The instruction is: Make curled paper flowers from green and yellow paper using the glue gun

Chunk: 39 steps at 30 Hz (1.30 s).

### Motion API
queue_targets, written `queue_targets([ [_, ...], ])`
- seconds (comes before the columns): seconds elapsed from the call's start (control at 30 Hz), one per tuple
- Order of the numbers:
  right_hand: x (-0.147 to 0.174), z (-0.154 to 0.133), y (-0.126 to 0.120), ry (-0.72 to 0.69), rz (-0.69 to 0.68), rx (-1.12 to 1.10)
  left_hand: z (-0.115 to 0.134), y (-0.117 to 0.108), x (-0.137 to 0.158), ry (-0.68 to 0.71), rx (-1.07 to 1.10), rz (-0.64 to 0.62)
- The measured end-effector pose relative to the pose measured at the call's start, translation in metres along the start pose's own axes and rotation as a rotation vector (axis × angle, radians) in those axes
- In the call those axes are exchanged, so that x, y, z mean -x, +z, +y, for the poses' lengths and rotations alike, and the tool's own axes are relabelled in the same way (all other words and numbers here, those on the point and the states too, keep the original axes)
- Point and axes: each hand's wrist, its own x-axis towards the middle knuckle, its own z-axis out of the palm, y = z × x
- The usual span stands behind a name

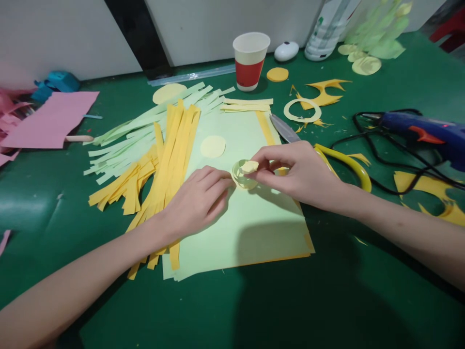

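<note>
A small pale-green paper ring [239, 181] stands on the light-green paper sheets [218, 242], with a pale disc under it. My left hand [205, 196] rests on the sheets, fingers curled, its fingertips closed at the ring's left edge. Above the ring's right side, my right hand [294, 169] pinches a small pale-yellow folded paper piece [250, 167] between thumb and fingers. Next to the left hand lie yellow paper strips [174, 160]. A pale-yellow paper disc [213, 146] lies flat behind the ring.
Scissors [358, 169] with yellow handles lie partly under my right wrist. At the right is a blue glue gun [421, 127] with its black cord. A paper cup [250, 60] stands at the back, near a bottle [325, 36]. Pink paper [54, 118] lies at the left.
</note>
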Motion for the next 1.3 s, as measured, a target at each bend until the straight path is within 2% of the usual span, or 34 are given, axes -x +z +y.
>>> queue_targets([
  [0.33, -0.0003, -0.001, 0.0005, -0.067, -0.027, 0.068, 0.0003, 0.0002, -0.0002, 0.022, 0.0, 0.008],
  [1.3, -0.0012, 0.0011, -0.0019, -0.093, -0.048, 0.135, -0.0007, 0.002, 0.0003, 0.045, 0.006, -0.004],
])
